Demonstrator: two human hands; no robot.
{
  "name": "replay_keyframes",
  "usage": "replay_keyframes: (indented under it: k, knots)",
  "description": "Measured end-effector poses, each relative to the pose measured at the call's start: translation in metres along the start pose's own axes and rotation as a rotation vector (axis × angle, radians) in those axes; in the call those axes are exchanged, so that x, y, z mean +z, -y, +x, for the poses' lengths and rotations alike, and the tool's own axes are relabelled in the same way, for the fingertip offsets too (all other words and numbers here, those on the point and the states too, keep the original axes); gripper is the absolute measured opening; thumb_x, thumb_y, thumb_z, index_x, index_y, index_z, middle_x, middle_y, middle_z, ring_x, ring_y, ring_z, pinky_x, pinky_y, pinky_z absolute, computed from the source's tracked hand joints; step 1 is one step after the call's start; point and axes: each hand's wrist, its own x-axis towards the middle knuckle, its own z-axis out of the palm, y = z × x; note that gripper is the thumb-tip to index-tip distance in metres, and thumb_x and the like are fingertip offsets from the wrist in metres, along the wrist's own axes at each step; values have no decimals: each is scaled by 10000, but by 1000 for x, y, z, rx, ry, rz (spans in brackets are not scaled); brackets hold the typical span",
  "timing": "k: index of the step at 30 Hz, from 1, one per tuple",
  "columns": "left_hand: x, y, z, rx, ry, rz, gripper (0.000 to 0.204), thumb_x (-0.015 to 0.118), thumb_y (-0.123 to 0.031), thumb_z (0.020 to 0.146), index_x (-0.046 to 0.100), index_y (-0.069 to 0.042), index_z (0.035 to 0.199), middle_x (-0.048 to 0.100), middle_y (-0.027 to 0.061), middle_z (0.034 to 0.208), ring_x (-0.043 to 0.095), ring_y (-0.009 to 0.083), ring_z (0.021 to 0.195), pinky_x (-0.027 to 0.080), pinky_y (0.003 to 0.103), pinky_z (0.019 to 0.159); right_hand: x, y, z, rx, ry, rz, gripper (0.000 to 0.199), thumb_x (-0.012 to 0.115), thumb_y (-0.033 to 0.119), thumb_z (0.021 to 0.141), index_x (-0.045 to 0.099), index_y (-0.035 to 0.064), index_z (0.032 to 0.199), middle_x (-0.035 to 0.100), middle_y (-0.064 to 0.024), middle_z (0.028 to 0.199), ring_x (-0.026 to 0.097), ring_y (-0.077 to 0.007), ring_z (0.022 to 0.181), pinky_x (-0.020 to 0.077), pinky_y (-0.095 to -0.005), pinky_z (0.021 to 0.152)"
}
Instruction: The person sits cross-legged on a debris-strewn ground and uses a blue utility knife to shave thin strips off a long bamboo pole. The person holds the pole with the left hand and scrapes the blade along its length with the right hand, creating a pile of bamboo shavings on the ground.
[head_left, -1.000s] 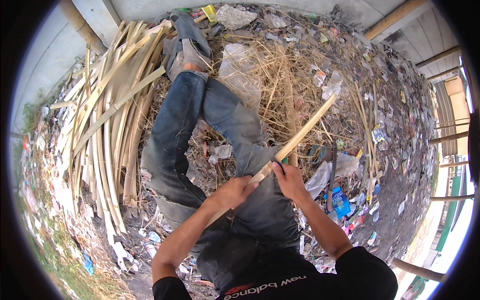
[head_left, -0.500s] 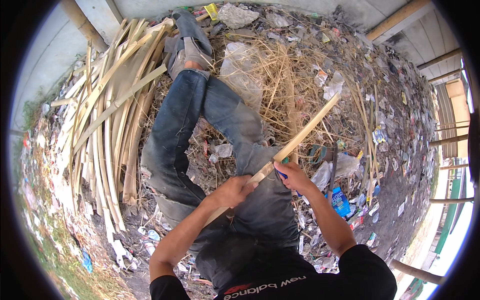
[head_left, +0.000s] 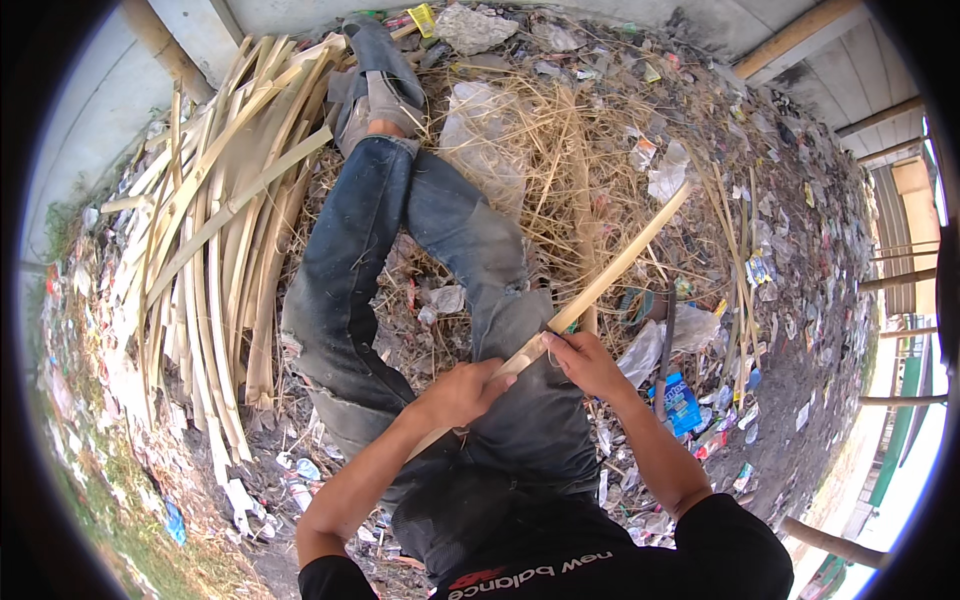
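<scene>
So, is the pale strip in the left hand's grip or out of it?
In: the left hand wraps around the pale strip, which shows on both sides.

A pale grey wall [head_left: 90,125] with a wooden post [head_left: 168,52] stood beyond the left hand [head_left: 465,393], toward its left. Litter-strewn ground [head_left: 790,400] spread around both hands, and well to the right of the right hand [head_left: 582,362], bright daylight [head_left: 925,450] showed past wooden poles [head_left: 900,281].

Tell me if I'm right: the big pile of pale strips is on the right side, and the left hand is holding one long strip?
Not quite: the head view shows the big pile of pale strips on the left side. The left hand is holding one long strip.
</scene>
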Motion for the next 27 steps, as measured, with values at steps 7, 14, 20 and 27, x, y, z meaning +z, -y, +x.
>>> replay_keyframes:
  k: [7,14,20,27]
  knots:
    - [5,9,-2,153,-192,137,373,588,-386,1095,668,-23,1079,633,193,633,678,411,619,519,509,617,-16,20,-1,5,29,302,493,708,397,1037,536,97,685,432,61,571,389,-39,517,275,-264,482]
    - [14,4,-11,132,-348,457,309,628,-376,1065,658,-69,1045,631,195,587,668,447,571,532,544,540,-4,63,-2,-180,-195,-198,462,789,410,965,681,4,774,503,-17,586,456,-130,569,367,-340,547]
    - [16,6,-15,98,-340,450,308,629,-386,1064,657,-81,1040,635,188,585,667,451,567,531,543,535,9,41,15,-290,-208,-356,474,776,359,975,614,3,707,482,-107,571,460,-233,535,385,-389,547]
    - [12,17,-11,85,-169,247,365,584,-411,1088,685,-65,1029,675,216,698,697,437,727,522,548,671,-6,26,20,-361,-15,-168,440,773,283,973,576,6,695,458,-89,562,396,-215,516,334,-389,530]
